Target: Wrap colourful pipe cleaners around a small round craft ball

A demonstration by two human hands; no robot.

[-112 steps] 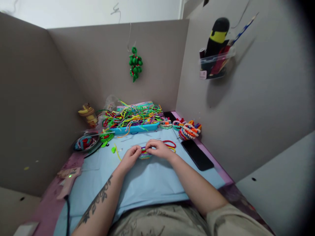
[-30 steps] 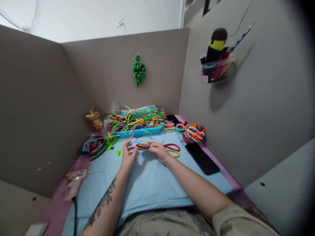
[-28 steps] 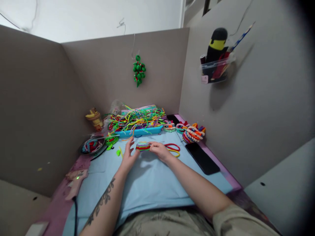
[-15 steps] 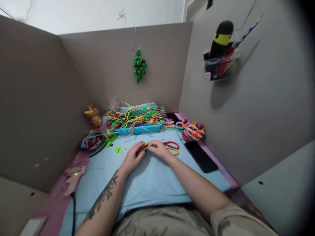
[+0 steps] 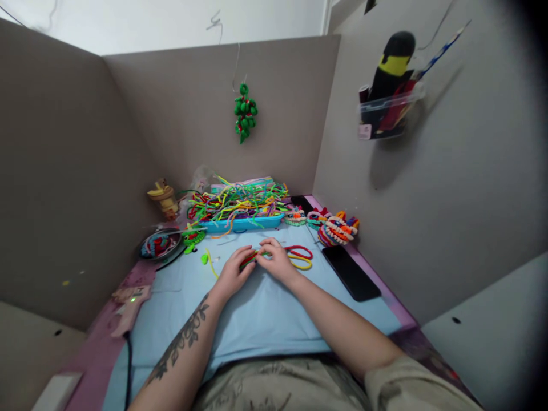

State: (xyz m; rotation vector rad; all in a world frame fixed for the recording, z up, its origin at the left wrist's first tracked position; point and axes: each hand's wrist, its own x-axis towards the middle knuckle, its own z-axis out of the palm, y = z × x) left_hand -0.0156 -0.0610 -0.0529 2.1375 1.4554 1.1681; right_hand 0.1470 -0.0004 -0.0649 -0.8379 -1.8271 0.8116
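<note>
My left hand (image 5: 232, 273) and my right hand (image 5: 279, 264) meet low over the blue mat (image 5: 257, 325), knuckles up. Both pinch the small pipe-cleaner piece (image 5: 249, 260), which shows red and green in the gap between them. My left fingers are bent and drawn close together, tips on the near end of the piece. My right fingers are curled the same way on its other end, the thumb hidden underneath. The piece lies flat or nearly flat against the mat; I cannot tell whether it is lifted clear. Just beyond my right knuckles lie red and yellow loops (image 5: 300, 257), touching the mat and near my hand. Farther out on that side lies a dark phone (image 5: 351, 274), and past it a cluster of finished woven pieces (image 5: 337, 229). Straight ahead of my fingertips stands the blue tray (image 5: 240, 224), heaped with loose pipe cleaners (image 5: 235, 200). Off my left fingers lie a few green scraps (image 5: 204, 258), then a round dish (image 5: 157, 246) with coloured bits in it.
</note>
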